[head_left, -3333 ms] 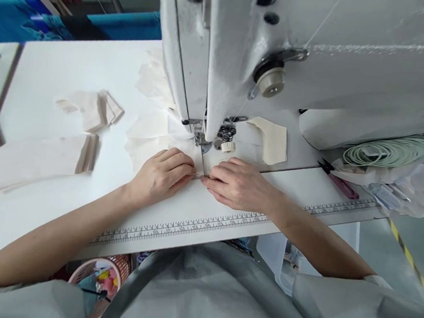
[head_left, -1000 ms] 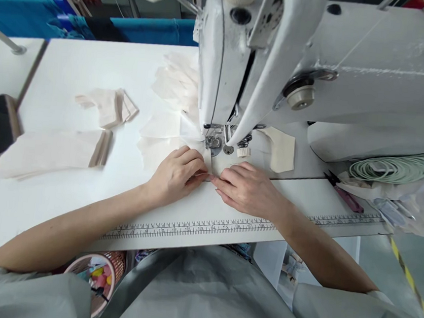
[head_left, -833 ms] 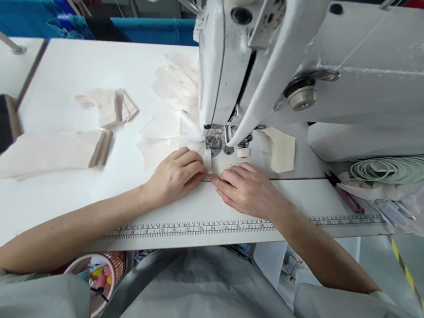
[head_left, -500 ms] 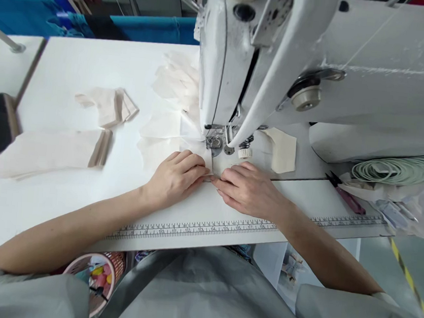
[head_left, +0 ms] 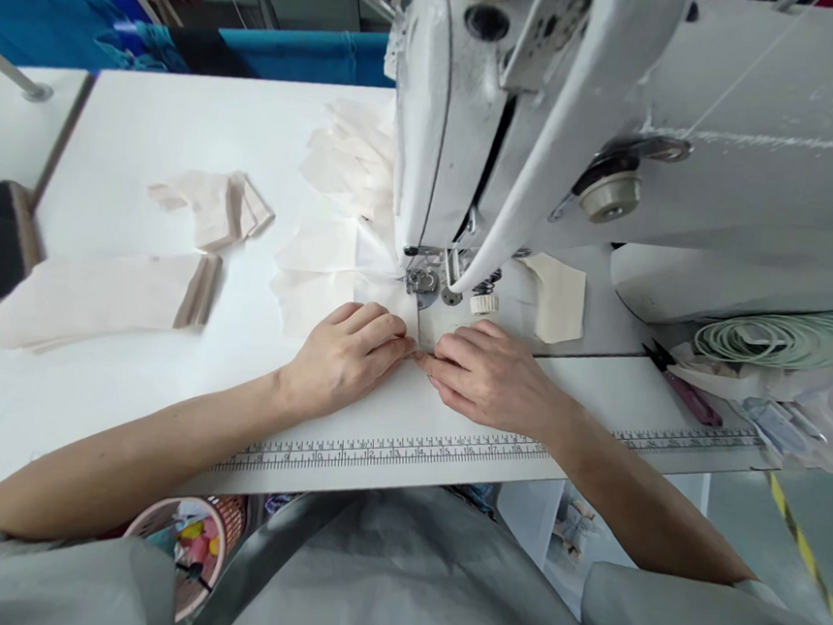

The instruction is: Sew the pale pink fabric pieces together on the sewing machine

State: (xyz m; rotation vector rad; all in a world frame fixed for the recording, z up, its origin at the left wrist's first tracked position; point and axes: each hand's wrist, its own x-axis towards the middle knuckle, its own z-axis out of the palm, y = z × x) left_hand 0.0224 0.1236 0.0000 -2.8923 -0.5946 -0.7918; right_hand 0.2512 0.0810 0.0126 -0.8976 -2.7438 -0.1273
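The only readable marks are the printed numbers on the ruler (head_left: 405, 448) along the front edge of the table (head_left: 147, 133), with figures in the teens such as 14 to 18 legible near the middle and the rest too small.

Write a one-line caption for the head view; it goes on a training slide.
Left hand and right hand press pale fabric flat before the sewing machine's presser foot.

Stacked beige fabric pieces (head_left: 104, 297), coiled green cord (head_left: 783, 338), pink basket (head_left: 182, 540), red-handled snips (head_left: 683, 385)
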